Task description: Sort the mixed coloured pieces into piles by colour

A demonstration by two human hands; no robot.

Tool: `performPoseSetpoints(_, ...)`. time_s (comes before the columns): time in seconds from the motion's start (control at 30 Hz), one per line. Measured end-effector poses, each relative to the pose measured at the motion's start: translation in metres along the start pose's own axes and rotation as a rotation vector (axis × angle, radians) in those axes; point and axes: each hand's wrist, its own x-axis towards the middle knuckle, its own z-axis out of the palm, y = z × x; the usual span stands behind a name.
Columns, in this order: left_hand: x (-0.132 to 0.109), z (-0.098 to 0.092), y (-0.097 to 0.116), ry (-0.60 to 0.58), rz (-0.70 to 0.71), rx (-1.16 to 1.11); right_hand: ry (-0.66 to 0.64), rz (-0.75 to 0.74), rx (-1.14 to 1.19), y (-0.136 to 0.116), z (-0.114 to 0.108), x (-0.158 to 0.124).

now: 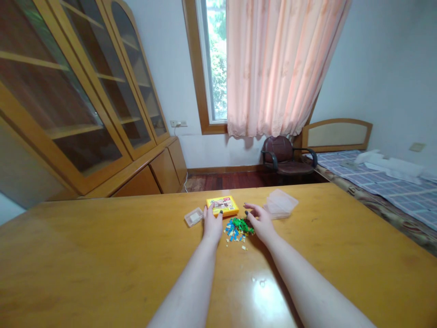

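Glossy wooden table (136, 264) with tiny green, blue and cream pieces (241, 225).

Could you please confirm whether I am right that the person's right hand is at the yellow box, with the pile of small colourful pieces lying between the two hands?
Not quite: the head view shows the left hand at the yellow box, not the right; the pile of small colourful pieces does lie between the two hands.
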Motion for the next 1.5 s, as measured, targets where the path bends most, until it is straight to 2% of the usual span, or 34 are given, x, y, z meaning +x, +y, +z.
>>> performPoseSetpoints(0.07,-0.003,0.000,0.004,-0.013,0.023,0.089,0.068,-0.108,-0.087,-0.004,-0.005,0.000)
performPoseSetpoints(0.17,-0.005,0.002,0.007,-0.105,0.047,0.170,0.242,-0.258,-0.228,-0.007,-0.014,-0.001)
performPoseSetpoints(0.3,-0.008,0.004,0.009,-0.169,0.050,0.298,0.473,-0.364,-0.430,-0.009,-0.026,0.000)
performPoseSetpoints(0.43,-0.019,0.002,0.018,-0.160,0.172,0.472,0.609,-0.358,-0.615,-0.010,-0.039,0.003)
performPoseSetpoints(0.57,-0.030,0.000,0.025,-0.223,0.256,0.560,0.686,-0.229,-0.811,-0.001,-0.052,0.011)
performPoseSetpoints(0.67,-0.031,0.000,0.024,-0.242,0.230,0.594,0.713,-0.110,-0.877,0.009,-0.057,0.015)
performPoseSetpoints(0.8,-0.030,0.002,0.021,-0.187,0.201,0.630,0.673,-0.001,-0.905,0.017,-0.056,0.018)
performPoseSetpoints(1.1,-0.028,0.003,0.018,-0.223,0.171,0.603,0.713,-0.034,-0.921,0.014,-0.064,0.018)
performPoseSetpoints(1.33,-0.025,0.003,0.015,-0.274,0.181,0.556,0.705,0.081,-0.925,0.017,-0.069,0.019)
performPoseSetpoints(1.5,-0.025,0.003,0.015,-0.275,0.181,0.550,0.686,0.061,-0.883,0.016,-0.069,0.019)
